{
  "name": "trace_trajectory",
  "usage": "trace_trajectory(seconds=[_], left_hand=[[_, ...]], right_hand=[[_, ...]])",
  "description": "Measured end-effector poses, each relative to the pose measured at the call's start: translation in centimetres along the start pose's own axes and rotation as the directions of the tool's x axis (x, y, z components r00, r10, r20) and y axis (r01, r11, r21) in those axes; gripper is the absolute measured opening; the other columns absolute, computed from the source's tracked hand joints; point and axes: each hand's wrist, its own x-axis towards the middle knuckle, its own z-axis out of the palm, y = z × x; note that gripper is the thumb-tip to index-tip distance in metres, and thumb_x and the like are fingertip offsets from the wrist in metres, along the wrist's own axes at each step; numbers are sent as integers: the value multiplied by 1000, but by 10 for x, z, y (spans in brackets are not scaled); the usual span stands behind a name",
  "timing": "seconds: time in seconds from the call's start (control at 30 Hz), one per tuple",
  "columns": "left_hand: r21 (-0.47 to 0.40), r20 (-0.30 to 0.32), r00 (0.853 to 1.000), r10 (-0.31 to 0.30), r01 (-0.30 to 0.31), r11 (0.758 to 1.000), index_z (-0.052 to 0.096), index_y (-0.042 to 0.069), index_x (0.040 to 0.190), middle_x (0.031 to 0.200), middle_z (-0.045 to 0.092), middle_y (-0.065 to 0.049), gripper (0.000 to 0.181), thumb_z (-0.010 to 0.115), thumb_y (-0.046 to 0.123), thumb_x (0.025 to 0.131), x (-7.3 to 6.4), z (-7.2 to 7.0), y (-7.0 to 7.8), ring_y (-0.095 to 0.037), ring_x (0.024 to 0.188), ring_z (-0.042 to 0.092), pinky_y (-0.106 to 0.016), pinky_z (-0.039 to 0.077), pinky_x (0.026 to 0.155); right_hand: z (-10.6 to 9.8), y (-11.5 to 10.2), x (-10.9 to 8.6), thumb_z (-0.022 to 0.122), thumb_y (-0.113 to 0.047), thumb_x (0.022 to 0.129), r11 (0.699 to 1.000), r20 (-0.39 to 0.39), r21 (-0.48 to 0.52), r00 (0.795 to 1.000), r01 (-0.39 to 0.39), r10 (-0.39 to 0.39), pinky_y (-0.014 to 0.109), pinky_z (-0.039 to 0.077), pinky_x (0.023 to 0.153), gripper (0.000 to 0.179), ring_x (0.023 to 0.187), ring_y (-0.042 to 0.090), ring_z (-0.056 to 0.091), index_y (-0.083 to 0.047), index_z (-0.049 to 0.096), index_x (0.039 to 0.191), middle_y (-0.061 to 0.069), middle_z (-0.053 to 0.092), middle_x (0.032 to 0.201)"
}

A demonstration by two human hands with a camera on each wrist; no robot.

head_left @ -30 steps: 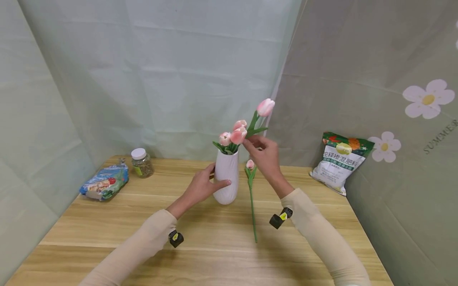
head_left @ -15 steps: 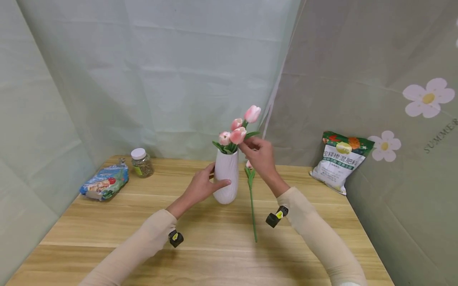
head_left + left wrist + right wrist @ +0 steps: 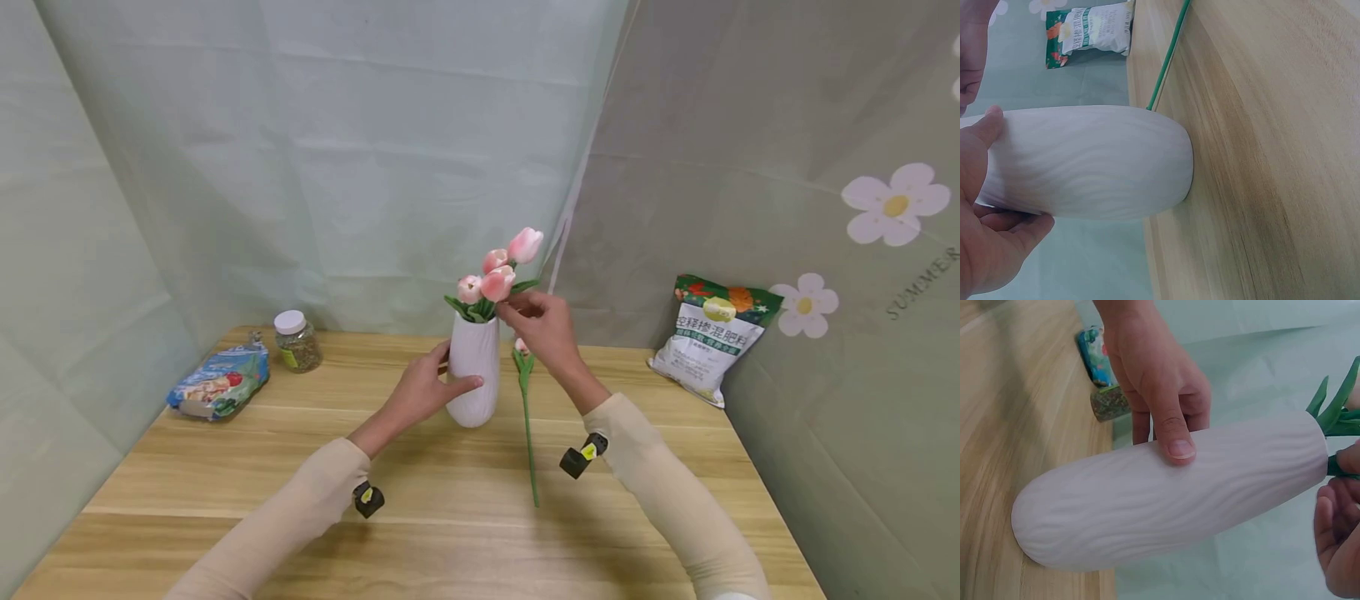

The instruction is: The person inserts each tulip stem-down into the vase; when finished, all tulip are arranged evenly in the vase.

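A white ribbed vase (image 3: 476,358) stands upright on the wooden table with several pink tulips (image 3: 498,284) in its mouth. My left hand (image 3: 423,385) grips the vase's side, thumb across the front, as the right wrist view also shows. At the rim, my right hand (image 3: 543,327) pinches the green stem (image 3: 1335,466) of another pink tulip (image 3: 525,245), whose bloom rises above the others. The stem's lower end is hidden, apparently inside the vase. To the right of the vase, one loose tulip (image 3: 528,425) lies on the table, its bloom partly behind my right hand.
On the left of the table (image 3: 450,533) are a blue printed bag (image 3: 222,382) and a white-lidded jar (image 3: 297,342). A green and white fertilizer bag (image 3: 712,340) leans against the curtain at the right. Pale curtains (image 3: 360,167) close off the back and sides.
My right hand has brought the pinched tulip left and down, so its bloom now sits close to the others. My left hand has stayed on the vase.
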Motion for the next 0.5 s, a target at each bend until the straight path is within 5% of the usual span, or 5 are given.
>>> trace_trajectory(seconds=[0.23,0.5], left_hand=[[4,-1,1000,5,-5,1000,45,8,152,144,59,-14,83,79,49,88,0,0,-1,-30,129,60,-50,53,104],[8,3,1000,0,0,1000,44,8,153,144,58,-14,84,78,49,89,0,0,-1,-30,129,60,-48,55,103]], right_hand=[[2,-1,0,79,-24,92,1000,-33,-6,999,10,-10,23,49,54,23,59,15,59,-2,78,89,8,68,73],[3,-4,1,76,-23,93,999,46,-21,998,-35,36,25,48,49,21,67,36,63,-3,78,91,12,70,80]])
